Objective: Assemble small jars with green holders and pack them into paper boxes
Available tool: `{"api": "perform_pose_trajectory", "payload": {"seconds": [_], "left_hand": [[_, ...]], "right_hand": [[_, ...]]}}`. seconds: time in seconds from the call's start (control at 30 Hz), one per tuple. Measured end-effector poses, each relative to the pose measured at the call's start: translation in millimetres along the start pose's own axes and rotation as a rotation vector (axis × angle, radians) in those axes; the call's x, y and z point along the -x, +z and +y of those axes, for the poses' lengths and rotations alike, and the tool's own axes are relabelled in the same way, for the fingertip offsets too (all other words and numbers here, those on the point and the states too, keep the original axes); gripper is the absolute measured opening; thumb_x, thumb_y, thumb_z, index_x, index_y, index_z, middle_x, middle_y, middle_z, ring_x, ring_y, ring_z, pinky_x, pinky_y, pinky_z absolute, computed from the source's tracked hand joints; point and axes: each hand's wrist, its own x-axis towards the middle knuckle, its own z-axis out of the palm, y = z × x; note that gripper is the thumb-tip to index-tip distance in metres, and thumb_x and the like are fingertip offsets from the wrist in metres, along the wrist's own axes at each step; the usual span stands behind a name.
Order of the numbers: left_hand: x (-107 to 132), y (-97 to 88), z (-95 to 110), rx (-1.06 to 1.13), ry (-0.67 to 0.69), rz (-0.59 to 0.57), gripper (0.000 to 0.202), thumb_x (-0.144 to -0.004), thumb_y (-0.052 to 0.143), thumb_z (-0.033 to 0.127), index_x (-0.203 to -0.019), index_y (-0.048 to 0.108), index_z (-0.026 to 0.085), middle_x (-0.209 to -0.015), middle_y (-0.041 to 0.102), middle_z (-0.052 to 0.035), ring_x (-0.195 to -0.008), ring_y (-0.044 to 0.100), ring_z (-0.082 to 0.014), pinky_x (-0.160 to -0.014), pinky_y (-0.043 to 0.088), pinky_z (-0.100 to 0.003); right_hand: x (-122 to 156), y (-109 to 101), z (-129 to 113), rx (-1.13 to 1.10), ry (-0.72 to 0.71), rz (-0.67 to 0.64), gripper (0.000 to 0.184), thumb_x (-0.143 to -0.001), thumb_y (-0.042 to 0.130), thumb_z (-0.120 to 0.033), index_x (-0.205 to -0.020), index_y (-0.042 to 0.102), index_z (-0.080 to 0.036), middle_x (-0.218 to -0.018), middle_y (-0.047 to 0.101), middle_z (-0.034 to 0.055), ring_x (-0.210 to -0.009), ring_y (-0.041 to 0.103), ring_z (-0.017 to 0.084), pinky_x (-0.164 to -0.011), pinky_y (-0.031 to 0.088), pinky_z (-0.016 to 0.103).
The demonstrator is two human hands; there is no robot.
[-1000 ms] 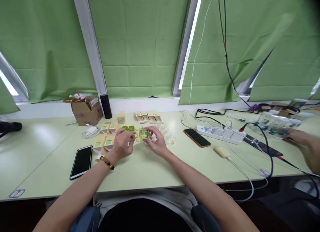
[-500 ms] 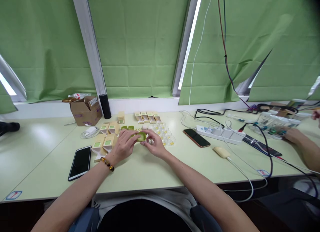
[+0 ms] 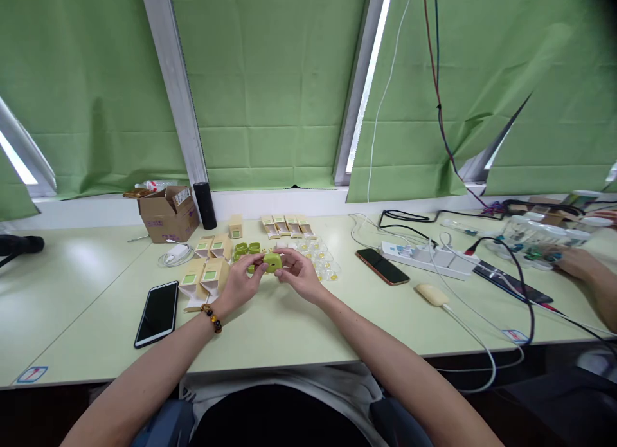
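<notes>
Nearest of all, the dark-screened phone (image 3: pixel 157 313) lies on the tabletop (image 3: pixel 289 331), left of the beaded wrist, and just beyond it comes the action! The green piece (image 3: pixel 272 262) is up between the two hands, and look, it's been turned: a second ago its hollow side faces us, now it's a closed face with a small dark spot. The left hand (image 3: pixel 241 285), only reaching near it a second ago, now has thumb and fingers on its left edge; the right hand (image 3: pixel 301 276) pinches the other side, so each grip is closed on it. Behind, the green parts (image 3: pixel 241 247) show clear of the left fingers again, clear pods (image 3: pixel 331 274) sit to the right, beige cartons (image 3: pixel 218 274) to the left, and farther back stands the unmoved cardboard box (image 3: pixel 168 215).
</notes>
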Motion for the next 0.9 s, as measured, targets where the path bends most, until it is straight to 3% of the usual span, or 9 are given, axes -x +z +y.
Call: {"api": "perform_pose_trajectory", "payload": {"seconds": [0.13,0.27,0.37,0.47,0.53,0.63,0.7,0.8,0.9], "left_hand": [[-1.8,-0.8,1.2,0.056,-0.108,-0.03,0.031,-0.099,0.067,0.047,-0.106,0.078,0.019,-0.097,0.081,-0.0082,-0.086,0.075,-0.0228,-0.079,0.061,-0.035],[-3.3,-5.4,4.7,0.065,-0.1,-0.066,0.031,-0.104,0.059,0.045,-0.108,0.076,0.019,-0.101,0.08,-0.0091,-0.09,0.074,-0.0233,-0.082,0.06,-0.037],[-5.1,-12.9,8.4,0.054,0.034,-0.083,0.032,-0.105,0.056,0.036,-0.131,0.067,0.021,-0.125,0.074,-0.0133,-0.113,0.07,-0.027,-0.097,0.058,-0.044],[-7.3,-19.6,11.5,-0.038,0.234,-0.163,0.055,-0.099,0.062,0.024,-0.153,0.052,0.025,-0.15,0.058,-0.0157,-0.14,0.054,-0.0331,-0.117,0.046,-0.056],[-7.9,-21.0,12.7,-0.119,0.327,-0.228,0.069,-0.094,0.066,0.018,-0.159,0.046,0.028,-0.153,0.055,-0.0152,-0.143,0.049,-0.0355,-0.119,0.041,-0.06],[-6.9,-18.8,12.1,-0.205,0.361,-0.305,0.068,-0.092,0.067,0.013,-0.156,0.052,0.031,-0.141,0.064,-0.0123,-0.131,0.054,-0.0346,-0.113,0.044,-0.059],[-6.6,-16.4,9.7,-0.188,0.321,-0.296,0.06,-0.093,0.067,0.013,-0.149,0.06,0.032,-0.132,0.067,-0.0107,-0.126,0.057,-0.033,-0.111,0.046,-0.058],[-8.8,-13.9,2.5,-0.021,0.159,-0.157,0.047,-0.09,0.072,0.016,-0.135,0.068,0.029,-0.13,0.068,-0.0104,-0.125,0.06,-0.0307,-0.11,0.05,-0.054],[-13.9,-12.7,-6.6,0.228,-0.07,-0.038,0.043,-0.083,0.079,0.02,-0.125,0.069,0.026,-0.128,0.07,-0.0096,-0.119,0.065,-0.0279,-0.107,0.055,-0.05]], "right_hand": [[-3.4,-3.0,3.5,-0.169,0.072,-0.072,0.063,-0.077,0.094,-0.033,-0.132,0.066,-0.026,-0.091,0.073,0.0016,-0.076,0.067,0.017,-0.065,0.059,0.031],[-4.1,-4.5,4.0,-0.24,0.121,-0.095,0.056,-0.081,0.092,-0.039,-0.129,0.067,-0.024,-0.088,0.073,0.0021,-0.071,0.067,0.016,-0.066,0.059,0.032],[-3.9,-5.0,3.0,-0.28,0.157,-0.102,0.052,-0.084,0.089,-0.046,-0.126,0.069,-0.021,-0.094,0.074,0.0045,-0.071,0.065,0.015,-0.065,0.058,0.032],[-3.4,-5.2,2.9,-0.263,0.152,-0.113,0.05,-0.084,0.089,-0.05,-0.12,0.072,-0.019,-0.091,0.071,0.0036,-0.066,0.06,0.013,-0.062,0.053,0.03],[-3.2,-5.2,3.9,-0.2,0.147,-0.115,0.05,-0.085,0.087,-0.052,-0.119,0.073,-0.018,-0.085,0.069,0.0019,-0.063,0.056,0.011,-0.059,0.048,0.028],[-3.3,-4.8,5.3,-0.08,0.136,-0.109,0.051,-0.087,0.084,-0.057,-0.117,0.075,-0.017,-0.079,0.066,0.0002,-0.061,0.052,0.01,-0.058,0.041,0.026],[-3.5,-5.3,5.0,-0.015,0.111,-0.093,0.052,-0.09,0.079,-0.06,-0.118,0.075,-0.017,-0.078,0.066,0.0002,-0.064,0.052,0.012,-0.061,0.041,0.027],[-3.4,-8.1,2.0,0.165,0.022,0.01,0.047,-0.1,0.065,-0.059,-0.125,0.072,-0.02,-0.084,0.071,0.0031,-0.072,0.058,0.017,-0.068,0.045,0.031],[-2.0,-11.5,-1.4,0.63,-0.136,0.092,0.026,-0.104,0.06,-0.041,-0.111,0.075,-0.021,-0.095,0.076,0.0086,-0.09,0.061,0.024,-0.083,0.048,0.039]]}}
